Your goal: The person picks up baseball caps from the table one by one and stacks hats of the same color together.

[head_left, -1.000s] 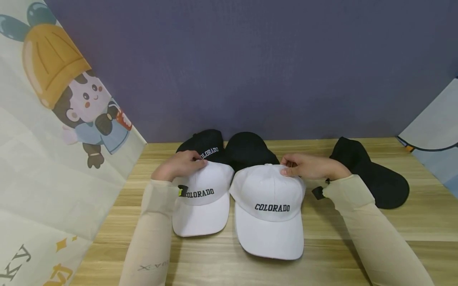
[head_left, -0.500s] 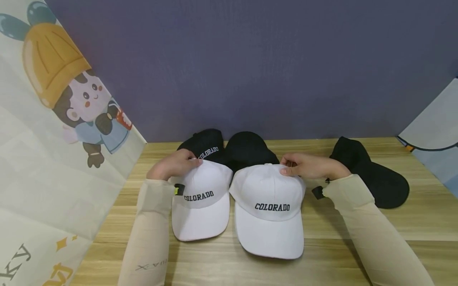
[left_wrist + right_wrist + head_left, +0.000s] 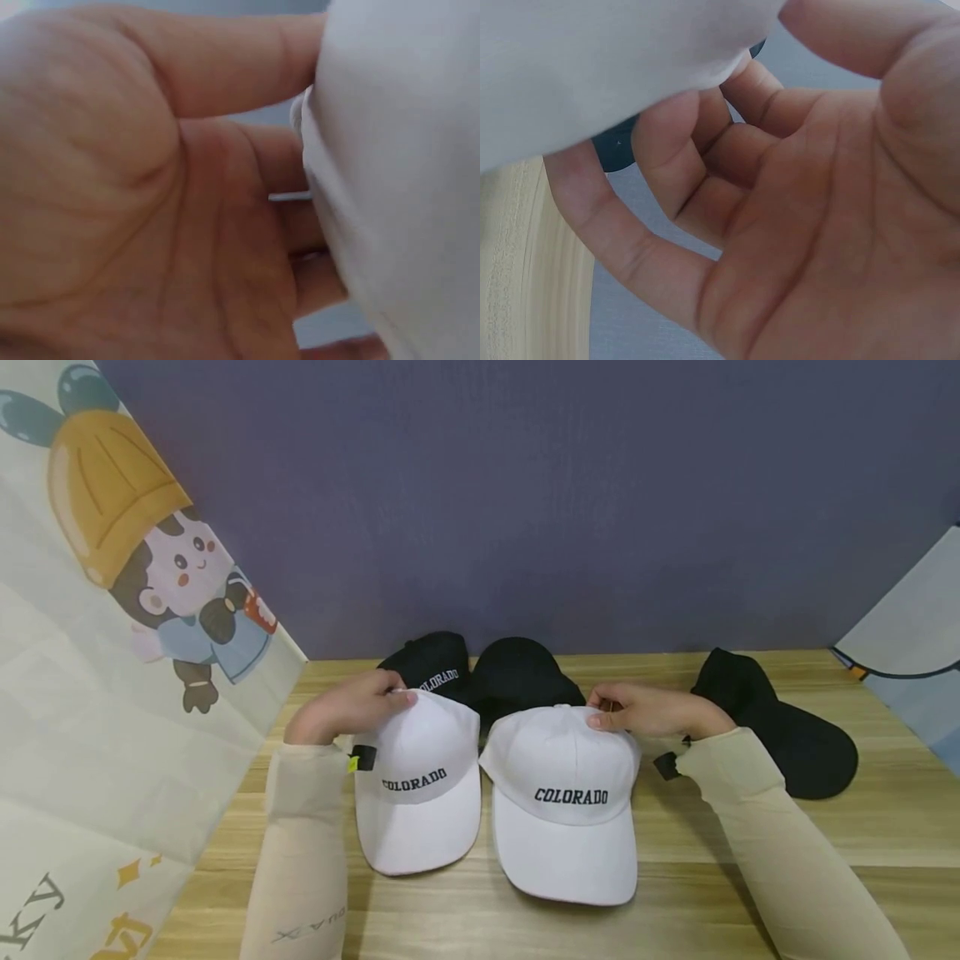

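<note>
Two white baseball caps lettered COLORADO face me side by side in the head view. My left hand (image 3: 352,706) pinches the left white cap (image 3: 427,827) at the top of its crown, thumb in front and fingers behind, as the left wrist view also shows. On the right white cap (image 3: 566,852), my right hand (image 3: 648,708) holds the upper right of the crown. Its thumb lies on the front, and the right wrist view shows curled fingers (image 3: 667,142) reaching behind the white fabric. The caps' back sides are hidden.
Behind the white caps lie a black COLORADO cap (image 3: 438,656) and a plain black cap (image 3: 517,672), partly covered. Another black cap (image 3: 813,747) lies at the right, behind my right forearm. A dark wall panel (image 3: 555,510) borders the wooden table (image 3: 420,914).
My left hand has drawn the left white cap slightly left and toward me, tilting it a little. My right hand and its white cap have stayed in place.
</note>
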A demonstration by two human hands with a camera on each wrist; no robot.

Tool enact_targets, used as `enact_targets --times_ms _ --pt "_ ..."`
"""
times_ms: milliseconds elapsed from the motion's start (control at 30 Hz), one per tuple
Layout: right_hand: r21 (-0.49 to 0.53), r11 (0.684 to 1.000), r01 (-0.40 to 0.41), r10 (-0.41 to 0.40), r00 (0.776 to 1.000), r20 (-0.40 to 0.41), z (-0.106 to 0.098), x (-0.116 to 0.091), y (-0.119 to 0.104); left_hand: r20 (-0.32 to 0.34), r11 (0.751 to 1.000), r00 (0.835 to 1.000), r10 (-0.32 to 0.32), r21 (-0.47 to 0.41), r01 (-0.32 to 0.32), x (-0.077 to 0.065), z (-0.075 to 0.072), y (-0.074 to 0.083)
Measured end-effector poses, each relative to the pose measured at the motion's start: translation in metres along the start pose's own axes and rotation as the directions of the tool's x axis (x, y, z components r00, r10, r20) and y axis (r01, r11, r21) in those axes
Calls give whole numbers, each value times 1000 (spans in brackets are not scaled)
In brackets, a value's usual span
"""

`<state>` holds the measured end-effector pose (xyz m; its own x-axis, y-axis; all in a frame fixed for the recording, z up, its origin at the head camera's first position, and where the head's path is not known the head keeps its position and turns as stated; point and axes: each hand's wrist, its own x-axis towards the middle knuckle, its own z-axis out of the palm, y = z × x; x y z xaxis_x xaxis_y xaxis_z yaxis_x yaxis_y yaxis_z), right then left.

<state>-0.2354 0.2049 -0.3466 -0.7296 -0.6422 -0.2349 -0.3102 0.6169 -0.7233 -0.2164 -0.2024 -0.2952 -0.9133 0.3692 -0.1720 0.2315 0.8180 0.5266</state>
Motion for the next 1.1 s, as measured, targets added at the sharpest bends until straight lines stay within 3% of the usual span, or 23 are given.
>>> enact_targets --times_ms 167,367,733,933,1100 --pt "5 1000 1 -1 1000 3 0 0 0 -12 993 992 122 2 -122 -13 -8 3" --pt "2 1000 -1 1 1000 1 0 0 -1 -79 971 968 237 26 -236 -29 -18 10" --pt "-1 1000 16 -16 1000 4 0 -1 -2 -217 944 919 330 85 -319 -46 -25 26" --pt "-6 1000 10 -10 1000 2 0 -1 -2 -314 918 869 383 21 -397 -53 -26 37" --pt "-18 1000 17 -17 1000 1 1 0 -2 -427 894 808 405 1 -447 -64 -28 55"
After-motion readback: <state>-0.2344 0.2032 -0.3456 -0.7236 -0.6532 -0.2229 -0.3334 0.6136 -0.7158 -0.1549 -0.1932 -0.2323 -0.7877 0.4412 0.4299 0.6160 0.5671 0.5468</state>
